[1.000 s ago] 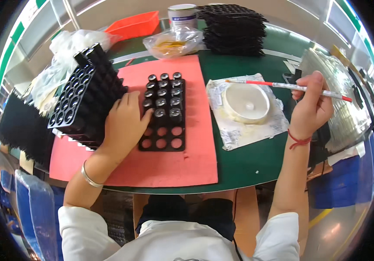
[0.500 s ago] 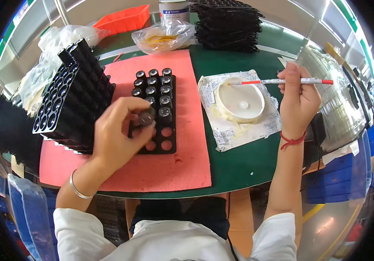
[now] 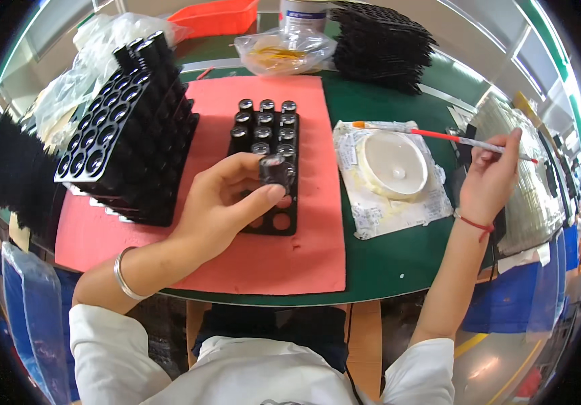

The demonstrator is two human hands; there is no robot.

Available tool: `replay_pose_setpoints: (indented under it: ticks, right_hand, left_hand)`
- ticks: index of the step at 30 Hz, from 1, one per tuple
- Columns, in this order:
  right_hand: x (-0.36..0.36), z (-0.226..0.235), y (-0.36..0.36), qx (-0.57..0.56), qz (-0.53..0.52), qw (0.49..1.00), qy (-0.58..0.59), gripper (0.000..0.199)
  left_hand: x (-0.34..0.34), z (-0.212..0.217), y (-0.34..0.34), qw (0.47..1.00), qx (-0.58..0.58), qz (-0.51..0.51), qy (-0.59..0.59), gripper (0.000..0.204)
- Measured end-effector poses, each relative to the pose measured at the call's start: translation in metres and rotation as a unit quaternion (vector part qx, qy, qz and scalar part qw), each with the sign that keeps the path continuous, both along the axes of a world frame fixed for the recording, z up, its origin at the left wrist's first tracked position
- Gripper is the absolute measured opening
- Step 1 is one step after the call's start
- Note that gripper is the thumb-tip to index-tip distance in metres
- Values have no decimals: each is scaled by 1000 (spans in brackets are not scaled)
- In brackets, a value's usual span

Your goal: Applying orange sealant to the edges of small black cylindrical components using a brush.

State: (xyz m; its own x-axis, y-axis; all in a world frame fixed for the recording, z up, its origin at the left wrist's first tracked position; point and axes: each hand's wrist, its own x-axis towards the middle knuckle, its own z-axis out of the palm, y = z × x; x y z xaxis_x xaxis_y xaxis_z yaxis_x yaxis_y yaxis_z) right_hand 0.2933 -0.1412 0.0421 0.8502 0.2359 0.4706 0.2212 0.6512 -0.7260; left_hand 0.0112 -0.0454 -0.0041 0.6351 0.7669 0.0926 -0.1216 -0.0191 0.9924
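Note:
My left hand [image 3: 213,206] pinches a short black cylinder with a glassy end [image 3: 273,170] between thumb and fingers. It hovers over the near part of a black tray [image 3: 285,227], where several like cylinders stand upright in rows behind my fingers; the nearest holes show pink through them. My right hand [image 3: 487,179] is closed on a thin paintbrush [image 3: 432,135] with a red and white handle. The brush lies slantwise in the air above a shallow white dish [image 3: 366,165], its orange-brown tip past the dish's far left rim. The dish sits on a stained paper-covered square [image 3: 364,219].
A pink mat [image 3: 290,270] lies under the tray on the green table [image 3: 391,263]. Left stands a tall stack of black trays [image 3: 138,145] with more cylinders on top. Behind are a red bin [image 3: 216,19], a clear bag [image 3: 283,54], a can [image 3: 304,17] and stacked black trays [image 3: 385,44].
The whole view has shifted. My left hand has turned, so the cylinder's glassy end now shows. The brush has tilted, and its tip has moved from above the dish to beyond its rim.

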Motion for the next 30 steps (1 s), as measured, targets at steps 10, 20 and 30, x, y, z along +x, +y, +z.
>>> replay_pose_setpoints:
  ticks: [10,20,30]
  right_hand:
    - [-11,-10,-3,-5,289,949,-127,28]
    - [-19,-13,-1,-34,295,938,-180,30]
    - [-20,-13,1,-60,269,941,-197,27]
  left_hand:
    - [-1,-4,7,998,-52,12,-28,22]
    - [-1,-5,7,999,-35,12,-29,24]
    - [-2,-6,7,999,-29,7,-24,24]
